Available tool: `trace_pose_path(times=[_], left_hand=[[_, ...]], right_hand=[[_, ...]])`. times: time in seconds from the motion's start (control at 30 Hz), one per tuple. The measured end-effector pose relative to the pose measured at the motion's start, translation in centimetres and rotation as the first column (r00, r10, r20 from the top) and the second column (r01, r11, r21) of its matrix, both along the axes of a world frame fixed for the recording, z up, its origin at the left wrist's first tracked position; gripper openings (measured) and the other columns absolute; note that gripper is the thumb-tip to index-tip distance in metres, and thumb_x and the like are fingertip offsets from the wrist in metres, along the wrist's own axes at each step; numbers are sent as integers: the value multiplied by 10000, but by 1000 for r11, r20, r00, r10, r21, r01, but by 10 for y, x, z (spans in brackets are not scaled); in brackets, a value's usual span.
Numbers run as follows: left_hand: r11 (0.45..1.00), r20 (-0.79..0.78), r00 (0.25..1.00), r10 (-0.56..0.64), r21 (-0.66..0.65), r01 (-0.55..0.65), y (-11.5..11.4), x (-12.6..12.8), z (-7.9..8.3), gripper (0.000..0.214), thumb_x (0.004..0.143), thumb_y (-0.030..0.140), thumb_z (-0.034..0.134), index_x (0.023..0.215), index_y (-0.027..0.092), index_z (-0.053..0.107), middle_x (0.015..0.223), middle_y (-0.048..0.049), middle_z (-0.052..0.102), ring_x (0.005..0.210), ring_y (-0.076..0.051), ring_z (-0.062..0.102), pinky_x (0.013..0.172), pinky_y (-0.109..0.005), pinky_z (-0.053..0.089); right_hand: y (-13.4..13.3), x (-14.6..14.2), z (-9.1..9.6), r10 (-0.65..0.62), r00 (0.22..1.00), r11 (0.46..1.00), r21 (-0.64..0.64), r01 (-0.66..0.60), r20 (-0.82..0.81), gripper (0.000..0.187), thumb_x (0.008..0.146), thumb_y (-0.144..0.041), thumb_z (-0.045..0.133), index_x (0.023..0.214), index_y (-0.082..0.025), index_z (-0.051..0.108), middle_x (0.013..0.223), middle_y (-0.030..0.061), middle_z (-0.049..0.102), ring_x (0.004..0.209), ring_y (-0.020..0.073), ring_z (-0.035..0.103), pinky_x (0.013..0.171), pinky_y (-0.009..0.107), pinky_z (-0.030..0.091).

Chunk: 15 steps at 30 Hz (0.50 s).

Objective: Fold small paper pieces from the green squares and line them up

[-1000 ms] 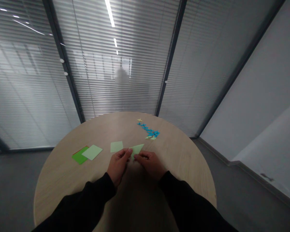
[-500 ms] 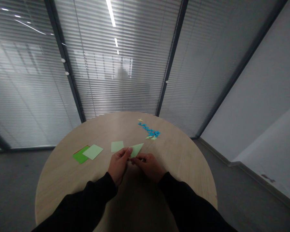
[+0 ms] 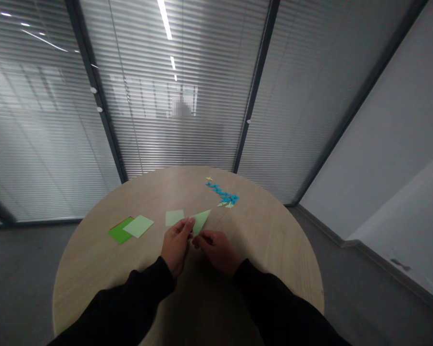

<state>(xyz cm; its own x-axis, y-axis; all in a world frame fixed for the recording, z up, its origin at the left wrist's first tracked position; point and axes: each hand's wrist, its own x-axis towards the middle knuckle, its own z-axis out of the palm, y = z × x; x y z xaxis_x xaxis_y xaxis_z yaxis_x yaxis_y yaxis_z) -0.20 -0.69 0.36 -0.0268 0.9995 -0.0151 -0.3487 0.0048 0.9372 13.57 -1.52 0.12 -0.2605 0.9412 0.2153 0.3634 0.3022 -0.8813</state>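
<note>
Both my hands hold a pale green paper folded into a triangle [image 3: 200, 220], lifted a little off the round wooden table [image 3: 274, 240]. My left hand [image 3: 175, 243] pinches its left edge with thumb and fingers. My right hand [image 3: 216, 249] is closed on its lower corner. Just left of the triangle a pale green square sheet [image 3: 174, 217] lies flat on the table.
Farther left lie a pale green sheet [image 3: 138, 226] on a bright green sheet [image 3: 117, 234] with an orange edge under it. At the far right side sits a row of several small blue folded pieces [image 3: 223, 194]. Glass walls with blinds stand behind the table.
The folded triangle has risen and tilted up off the table, and both hands have shifted slightly left and closer together.
</note>
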Motion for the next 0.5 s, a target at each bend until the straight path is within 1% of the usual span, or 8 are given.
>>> trace_pose_path(times=[0.17,0.27,0.37,0.4,0.5], left_hand=[[1000,47,999,-4,-4,4,1,2,0,424,711,537,776,853,156,659,591,58,518,482,-72,472,432,-179,362],[998,66,996,-59,1,59,1,2,1,405,719,528,775,849,168,641,610,55,536,484,-74,483,446,-184,377],[986,40,985,-168,23,167,2,1,2,387,743,531,754,788,162,647,614,35,560,517,-90,512,499,-207,421],[982,26,982,-187,27,186,2,0,2,392,757,540,739,770,158,651,610,27,565,526,-97,520,513,-215,430],[985,-12,986,-169,35,169,1,-1,2,422,782,580,697,742,162,655,596,15,571,533,-116,537,521,-234,439]], right_hand=[[-1,-2,2,10,1000,1000,-10,-10,-12,224,894,-231,536,735,-173,682,726,22,692,670,151,592,631,256,422],[-2,-1,3,24,1000,1000,5,-23,-8,239,910,-236,507,720,-180,641,712,18,660,667,150,566,629,260,408],[-1,1,1,52,998,998,-30,-53,-44,256,932,-282,482,732,-188,611,687,9,613,636,144,528,598,255,392],[-1,2,1,59,996,997,-43,-62,-60,262,938,-298,475,740,-189,609,694,9,606,640,144,525,598,254,392],[1,2,-1,53,994,996,-68,-60,-100,300,956,-334,442,752,-191,608,718,14,603,661,149,533,617,256,402]])
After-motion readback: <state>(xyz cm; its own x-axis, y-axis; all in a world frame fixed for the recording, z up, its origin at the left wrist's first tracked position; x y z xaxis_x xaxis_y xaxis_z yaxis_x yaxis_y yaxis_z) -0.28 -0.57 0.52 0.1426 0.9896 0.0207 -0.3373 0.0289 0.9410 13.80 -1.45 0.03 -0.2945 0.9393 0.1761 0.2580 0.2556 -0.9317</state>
